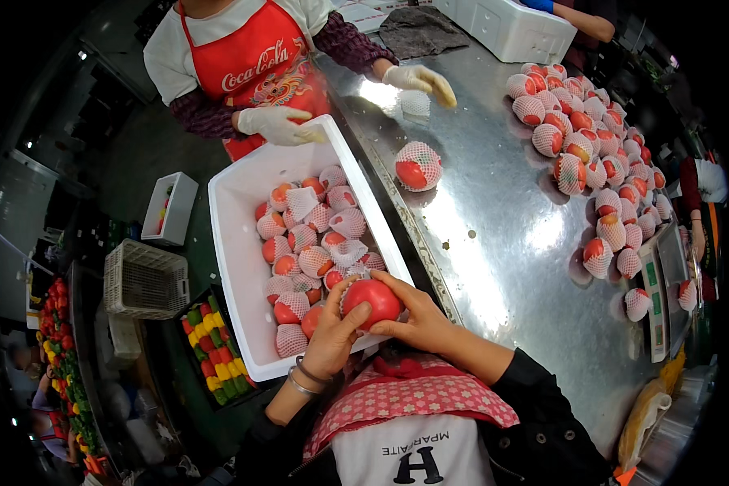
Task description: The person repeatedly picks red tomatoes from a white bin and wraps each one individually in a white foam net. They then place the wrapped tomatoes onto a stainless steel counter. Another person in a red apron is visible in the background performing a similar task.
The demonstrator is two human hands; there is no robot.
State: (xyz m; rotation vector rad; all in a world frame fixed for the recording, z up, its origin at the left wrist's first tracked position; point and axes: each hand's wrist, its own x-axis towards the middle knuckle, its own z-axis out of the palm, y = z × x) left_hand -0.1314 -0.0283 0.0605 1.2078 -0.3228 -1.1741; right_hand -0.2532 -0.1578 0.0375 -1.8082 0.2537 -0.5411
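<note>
Between my two hands is a bare red tomato [373,302], held over the near end of a white foam box [236,243]. My left hand [335,333] grips its left side, thumb in front. The fingers of my right hand [422,317] curl around the opposite side. A bit of white foam net shows behind the fruit, partly hidden. Inside the box lie several tomatoes [301,265] in white foam net sleeves, some with red skin showing. An apparently flat foam sleeve [302,202] rests on top of them.
Across the box stands a co-worker in a red apron, with gloved hands [276,124] near its far rim. A steel table [492,243] on the right bears one netted tomato [418,166], a large netted heap [583,130] and a scale [653,297]. Left are a plastic crate [146,276] and bell peppers [215,349].
</note>
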